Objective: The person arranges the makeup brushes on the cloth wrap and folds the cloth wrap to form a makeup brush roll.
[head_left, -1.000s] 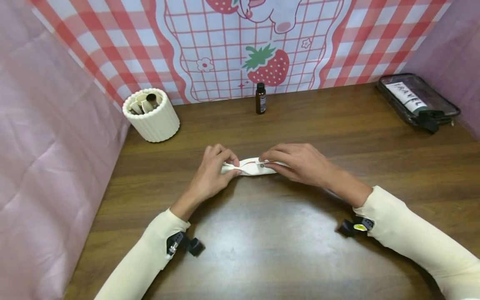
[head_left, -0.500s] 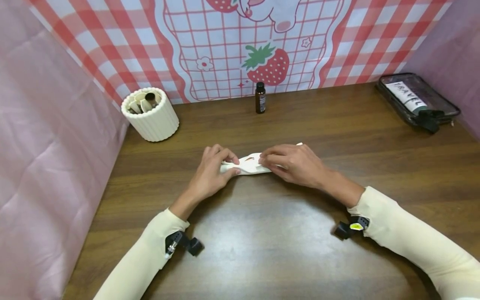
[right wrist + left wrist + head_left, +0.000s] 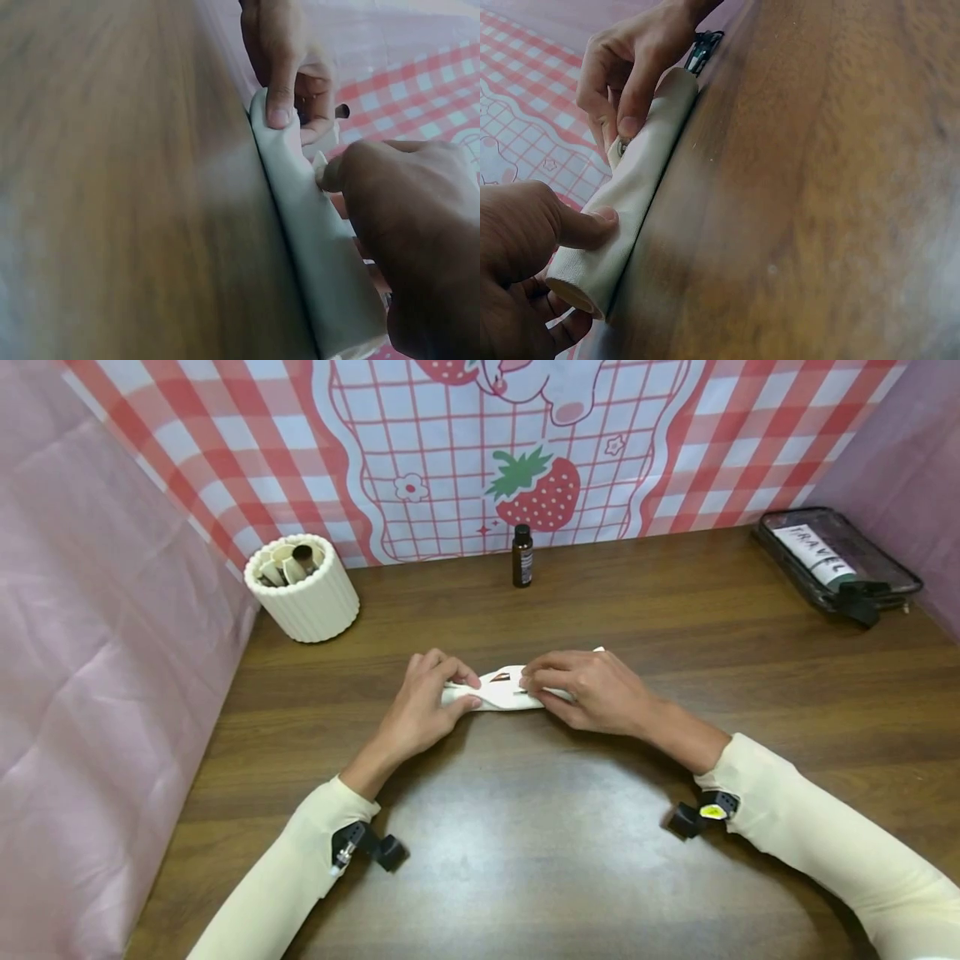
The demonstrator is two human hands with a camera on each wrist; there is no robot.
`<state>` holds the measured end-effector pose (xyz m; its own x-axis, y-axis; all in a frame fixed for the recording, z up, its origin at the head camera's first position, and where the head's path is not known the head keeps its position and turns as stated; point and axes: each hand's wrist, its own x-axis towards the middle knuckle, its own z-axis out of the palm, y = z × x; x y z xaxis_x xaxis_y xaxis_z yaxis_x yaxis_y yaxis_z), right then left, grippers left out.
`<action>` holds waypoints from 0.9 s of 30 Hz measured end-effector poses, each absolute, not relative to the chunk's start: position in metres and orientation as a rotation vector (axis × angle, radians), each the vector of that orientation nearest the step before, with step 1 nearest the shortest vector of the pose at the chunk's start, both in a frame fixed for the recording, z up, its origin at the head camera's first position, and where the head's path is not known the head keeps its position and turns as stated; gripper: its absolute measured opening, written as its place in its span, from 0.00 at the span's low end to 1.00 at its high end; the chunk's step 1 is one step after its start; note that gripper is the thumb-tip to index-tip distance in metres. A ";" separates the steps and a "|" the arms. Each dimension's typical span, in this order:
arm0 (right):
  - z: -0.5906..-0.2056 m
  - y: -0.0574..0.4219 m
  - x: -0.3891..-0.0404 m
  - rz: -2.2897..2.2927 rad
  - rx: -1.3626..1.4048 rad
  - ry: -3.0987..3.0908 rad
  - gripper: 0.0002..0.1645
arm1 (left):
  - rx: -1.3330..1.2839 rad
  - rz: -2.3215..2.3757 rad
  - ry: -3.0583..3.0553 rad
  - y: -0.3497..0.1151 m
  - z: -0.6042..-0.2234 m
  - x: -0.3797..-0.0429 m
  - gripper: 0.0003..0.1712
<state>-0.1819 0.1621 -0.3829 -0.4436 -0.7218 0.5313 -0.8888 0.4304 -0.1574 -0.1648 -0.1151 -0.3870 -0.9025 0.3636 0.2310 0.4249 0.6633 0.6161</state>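
A cream cloth roll point(image 3: 501, 700) lies crosswise on the table in the head view. My left hand point(image 3: 423, 697) grips its left end; in the left wrist view the thumb presses on top, with fingers behind the open, tube-like end. My right hand point(image 3: 596, 689) is at the roll's right half. It pinches a small flap point(image 3: 320, 160) on the roll's far side between thumb and fingers. A small round metal fastener point(image 3: 622, 147) shows under the right thumb in the left wrist view. The cloth roll point(image 3: 641, 206) has a smooth outer face. The right fingers hide part of the flap.
A white ribbed holder point(image 3: 307, 602) with makeup brushes stands at the back left. A small dark bottle point(image 3: 522, 557) with a black cap is upright near the patterned backdrop. At the back right lies a clear black-edged pouch point(image 3: 885, 564) with a tube marked TRAVEL point(image 3: 816, 553).
My right hand has shifted slightly left, and the fastener seen earlier in the head view is now covered by its fingers. A white tip now shows behind that hand. My left hand stays put.
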 end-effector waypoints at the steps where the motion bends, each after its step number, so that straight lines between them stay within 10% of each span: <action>1: -0.382 0.164 -0.182 0.581 1.389 -2.310 0.08 | -0.661 -1.065 -2.787 -0.115 -0.387 -0.165 0.10; 27: -0.368 0.169 -0.171 0.065 1.632 -2.269 0.20 | -0.675 -1.042 -2.791 -0.114 -0.386 -0.164 0.08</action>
<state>-0.1714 0.1690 -0.3681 -0.2792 -0.9117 0.3015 -0.9274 0.3374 0.1614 -0.1639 -0.1140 -0.3856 -0.8988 0.3736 0.2294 0.4325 0.6702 0.6031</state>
